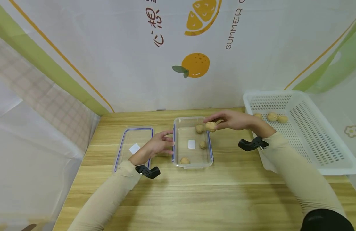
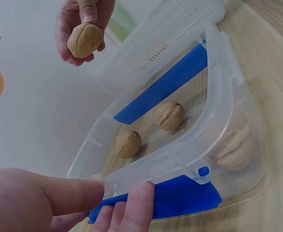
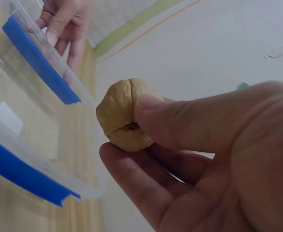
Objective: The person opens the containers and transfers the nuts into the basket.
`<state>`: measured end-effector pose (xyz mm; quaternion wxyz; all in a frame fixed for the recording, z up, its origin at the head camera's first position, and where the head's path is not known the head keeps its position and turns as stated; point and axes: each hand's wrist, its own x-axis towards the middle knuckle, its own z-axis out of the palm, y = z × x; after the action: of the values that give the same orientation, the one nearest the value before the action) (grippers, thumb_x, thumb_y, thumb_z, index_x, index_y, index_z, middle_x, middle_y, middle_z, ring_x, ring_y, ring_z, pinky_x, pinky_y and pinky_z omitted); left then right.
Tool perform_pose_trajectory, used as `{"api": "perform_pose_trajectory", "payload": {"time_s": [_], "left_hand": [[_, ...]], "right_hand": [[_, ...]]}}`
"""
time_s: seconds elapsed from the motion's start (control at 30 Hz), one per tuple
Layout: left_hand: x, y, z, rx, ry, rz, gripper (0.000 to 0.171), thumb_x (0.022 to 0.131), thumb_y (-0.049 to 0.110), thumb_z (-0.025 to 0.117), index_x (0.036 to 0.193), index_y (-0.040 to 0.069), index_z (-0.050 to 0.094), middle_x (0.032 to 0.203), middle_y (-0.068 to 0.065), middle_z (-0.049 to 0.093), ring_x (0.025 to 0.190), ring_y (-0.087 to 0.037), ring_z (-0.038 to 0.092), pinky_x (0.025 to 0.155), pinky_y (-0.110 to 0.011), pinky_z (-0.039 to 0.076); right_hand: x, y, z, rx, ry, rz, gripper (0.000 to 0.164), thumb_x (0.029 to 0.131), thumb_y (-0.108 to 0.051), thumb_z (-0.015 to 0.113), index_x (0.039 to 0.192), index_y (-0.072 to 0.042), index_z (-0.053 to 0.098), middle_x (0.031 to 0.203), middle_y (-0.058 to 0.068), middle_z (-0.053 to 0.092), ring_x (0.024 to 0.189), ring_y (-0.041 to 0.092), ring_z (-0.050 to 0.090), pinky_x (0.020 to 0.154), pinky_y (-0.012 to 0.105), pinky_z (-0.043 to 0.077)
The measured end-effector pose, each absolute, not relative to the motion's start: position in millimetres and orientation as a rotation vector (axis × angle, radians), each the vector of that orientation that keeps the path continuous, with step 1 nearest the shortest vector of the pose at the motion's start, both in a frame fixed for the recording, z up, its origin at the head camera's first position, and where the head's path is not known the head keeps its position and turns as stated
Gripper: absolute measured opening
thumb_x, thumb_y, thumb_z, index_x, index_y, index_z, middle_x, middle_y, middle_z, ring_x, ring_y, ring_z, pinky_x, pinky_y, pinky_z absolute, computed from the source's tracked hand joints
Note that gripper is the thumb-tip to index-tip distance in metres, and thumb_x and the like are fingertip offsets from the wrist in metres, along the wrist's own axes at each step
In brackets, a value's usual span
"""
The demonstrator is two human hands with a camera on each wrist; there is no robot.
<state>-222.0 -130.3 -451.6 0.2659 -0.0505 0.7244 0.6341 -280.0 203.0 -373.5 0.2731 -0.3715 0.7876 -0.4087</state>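
Note:
My right hand pinches a walnut between thumb and fingers, just above the right rim of a clear plastic box. Inside the box lie a walnut toward the back, another walnut by the right wall and a third walnut near the front. My left hand is at the box's left side. In the left wrist view, its thumb meets the rim and its fingertips rest on the outer blue latch flap, fingers loosely extended.
A clear lid with a blue seal lies left of the box, partly beneath the left forearm. At the right stands a white perforated basket holding several walnuts at its back left. A printed cloth hangs behind the wooden table.

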Motion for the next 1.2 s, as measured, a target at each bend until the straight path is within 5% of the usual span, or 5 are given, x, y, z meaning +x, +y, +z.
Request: {"api": "perform_pose_trajectory", "payload": {"time_s": [0.23, 0.4, 0.6, 0.87, 1.2], "left_hand": [[-220, -131, -450, -0.089, 1.954, 1.722, 0.064, 0.098, -0.008, 0.059, 0.156, 0.001, 0.034, 0.122, -0.021, 0.049, 0.101, -0.028, 0.061, 0.082, -0.039, 0.066], [-220, -131, -449, -0.103, 1.952, 1.719, 0.064, 0.098, -0.008, 0.059, 0.157, 0.002, 0.034, 0.121, -0.020, 0.049, 0.100, -0.026, 0.060, 0.082, -0.038, 0.066], [-222, -132, -452, -0.110, 1.955, 1.711, 0.065, 0.099, -0.008, 0.058, 0.158, 0.003, 0.032, 0.124, -0.021, 0.047, 0.102, -0.027, 0.059, 0.081, -0.038, 0.066], [-222, -131, -452, -0.109, 1.947, 1.722, 0.065, 0.099, -0.008, 0.058, 0.158, 0.002, 0.032, 0.124, -0.021, 0.048, 0.101, -0.027, 0.060, 0.080, -0.038, 0.066], [-223, -130, -452, -0.121, 1.941, 1.724, 0.064, 0.099, -0.008, 0.058, 0.157, 0.003, 0.033, 0.126, -0.022, 0.048, 0.098, -0.026, 0.061, 0.082, -0.039, 0.066]], "right_hand": [[-277, 231, -367, -0.935, 2.201, -1.149, 0.042, 0.101, -0.004, 0.062, 0.142, 0.000, 0.057, 0.146, 0.019, 0.053, 0.134, 0.036, 0.049, 0.102, 0.028, 0.054], [-277, 251, -365, -0.929, 2.248, -1.150, 0.042, 0.102, -0.006, 0.062, 0.143, -0.001, 0.057, 0.143, 0.017, 0.057, 0.130, 0.019, 0.053, 0.101, 0.017, 0.050], [-273, 274, -359, -0.842, 2.336, -1.134, 0.041, 0.102, -0.009, 0.062, 0.143, -0.008, 0.059, 0.145, 0.013, 0.057, 0.127, 0.002, 0.051, 0.100, 0.013, 0.048], [-268, 301, -360, -0.753, 2.419, -1.133, 0.041, 0.103, -0.013, 0.061, 0.144, -0.012, 0.059, 0.148, 0.011, 0.054, 0.126, -0.001, 0.050, 0.097, 0.012, 0.048], [-273, 342, -368, -0.719, 2.390, -1.280, 0.044, 0.103, -0.004, 0.057, 0.146, 0.005, 0.049, 0.127, -0.014, 0.064, 0.112, 0.002, 0.060, 0.089, 0.012, 0.052]]}}
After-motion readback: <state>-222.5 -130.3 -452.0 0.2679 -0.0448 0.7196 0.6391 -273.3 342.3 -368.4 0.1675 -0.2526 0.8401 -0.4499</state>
